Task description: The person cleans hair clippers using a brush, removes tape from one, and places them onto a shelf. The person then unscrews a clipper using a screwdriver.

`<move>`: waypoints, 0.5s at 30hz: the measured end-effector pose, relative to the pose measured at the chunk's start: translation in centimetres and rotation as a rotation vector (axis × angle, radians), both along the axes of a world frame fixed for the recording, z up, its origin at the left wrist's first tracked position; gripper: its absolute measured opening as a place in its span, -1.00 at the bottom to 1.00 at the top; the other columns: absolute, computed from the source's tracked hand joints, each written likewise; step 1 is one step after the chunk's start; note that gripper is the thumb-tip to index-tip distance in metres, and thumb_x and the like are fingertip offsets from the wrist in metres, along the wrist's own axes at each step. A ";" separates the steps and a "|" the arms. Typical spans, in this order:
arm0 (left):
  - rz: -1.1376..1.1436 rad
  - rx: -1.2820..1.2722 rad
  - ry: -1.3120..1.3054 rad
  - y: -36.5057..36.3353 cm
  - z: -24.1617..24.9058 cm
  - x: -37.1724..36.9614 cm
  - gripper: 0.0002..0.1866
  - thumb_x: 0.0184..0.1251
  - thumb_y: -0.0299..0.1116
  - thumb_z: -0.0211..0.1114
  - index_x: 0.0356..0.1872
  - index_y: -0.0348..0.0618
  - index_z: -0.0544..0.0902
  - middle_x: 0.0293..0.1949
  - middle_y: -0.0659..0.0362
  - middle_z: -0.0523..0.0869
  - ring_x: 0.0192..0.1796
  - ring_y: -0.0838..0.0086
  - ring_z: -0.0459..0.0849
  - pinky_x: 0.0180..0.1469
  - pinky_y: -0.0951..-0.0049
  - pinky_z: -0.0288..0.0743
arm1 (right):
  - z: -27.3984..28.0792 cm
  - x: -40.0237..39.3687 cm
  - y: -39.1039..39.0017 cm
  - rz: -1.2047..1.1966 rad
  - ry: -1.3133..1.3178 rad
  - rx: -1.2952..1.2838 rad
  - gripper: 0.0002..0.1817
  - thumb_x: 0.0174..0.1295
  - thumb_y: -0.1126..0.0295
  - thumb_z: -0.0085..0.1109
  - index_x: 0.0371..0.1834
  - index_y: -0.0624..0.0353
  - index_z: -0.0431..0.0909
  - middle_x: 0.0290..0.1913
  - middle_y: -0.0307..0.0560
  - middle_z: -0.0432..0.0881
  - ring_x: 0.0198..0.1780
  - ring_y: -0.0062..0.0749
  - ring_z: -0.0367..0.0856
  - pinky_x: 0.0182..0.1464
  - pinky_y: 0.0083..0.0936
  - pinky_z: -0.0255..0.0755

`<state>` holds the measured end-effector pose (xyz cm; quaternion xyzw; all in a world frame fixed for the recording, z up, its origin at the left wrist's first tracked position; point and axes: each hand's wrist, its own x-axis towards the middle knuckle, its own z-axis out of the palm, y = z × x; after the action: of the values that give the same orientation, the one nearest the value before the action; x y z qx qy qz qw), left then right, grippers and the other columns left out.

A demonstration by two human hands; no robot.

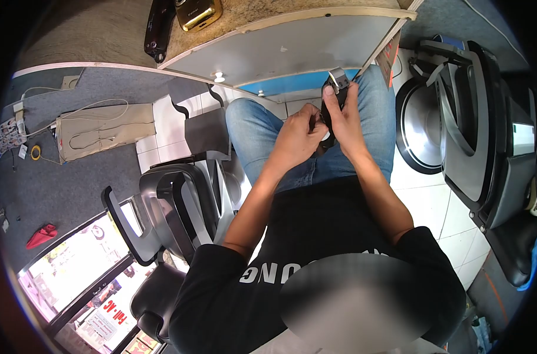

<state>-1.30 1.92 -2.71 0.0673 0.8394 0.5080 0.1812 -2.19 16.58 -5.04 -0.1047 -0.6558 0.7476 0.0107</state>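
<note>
In the head view, my right hand (346,121) is wrapped round a black hair clipper (326,101) held over my lap. The clipper's metal blade (338,75) points up and away from me, and my thumb lies along its body. My left hand (301,134) is right beside the clipper's lower part, fingers curled in a pinch against its side. What those fingers pinch is hidden. A small pale round spot (325,135) shows below them, at the clipper's lower end.
Ahead is a counter (262,44) carrying a gold device (199,13) and a long black object (157,29). Salon chairs stand left (180,194) and right (486,130). Flattened cardboard (103,131) and a cable lie to the left, near a red cloth (42,236).
</note>
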 end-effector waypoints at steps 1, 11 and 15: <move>-0.006 0.025 0.006 -0.2 0.0 0.0 -0.81 0.54 -0.40 0.25 -0.08 -0.36 0.57 -0.30 -0.04 0.73 -0.44 0.30 0.76 -0.43 0.29 0.65 | 0.2 0.0 0.1 0.011 -0.033 -0.015 -0.43 0.63 -0.03 0.23 0.27 0.23 0.27 -0.05 -0.15 0.51 -0.02 -0.47 0.49 0.07 -0.39 0.48; 0.010 0.075 0.026 0.0 1.3 0.2 -0.84 0.59 -0.40 0.31 -0.18 -0.28 0.56 -0.41 0.07 0.70 -0.43 0.30 0.73 -0.32 0.25 0.64 | 0.5 -0.1 0.2 -0.004 0.027 0.086 -0.40 0.59 -0.03 0.27 0.27 0.25 0.26 -0.02 -0.01 0.58 0.00 -0.34 0.58 0.08 -0.32 0.52; 0.098 0.266 -0.115 0.3 1.5 0.1 -0.90 0.53 -0.46 0.30 -0.18 -0.29 0.59 -0.44 0.20 0.67 -0.45 0.52 0.69 -0.48 0.41 0.66 | 0.5 0.1 0.0 -0.032 0.108 0.137 -0.40 0.59 0.05 0.29 0.32 0.29 0.25 0.01 0.01 0.59 0.02 -0.29 0.59 0.11 -0.29 0.53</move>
<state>-1.16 2.21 -1.24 0.0206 0.7553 0.6258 0.1936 -2.12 16.62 -4.50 -0.0739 -0.7022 0.7051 0.0649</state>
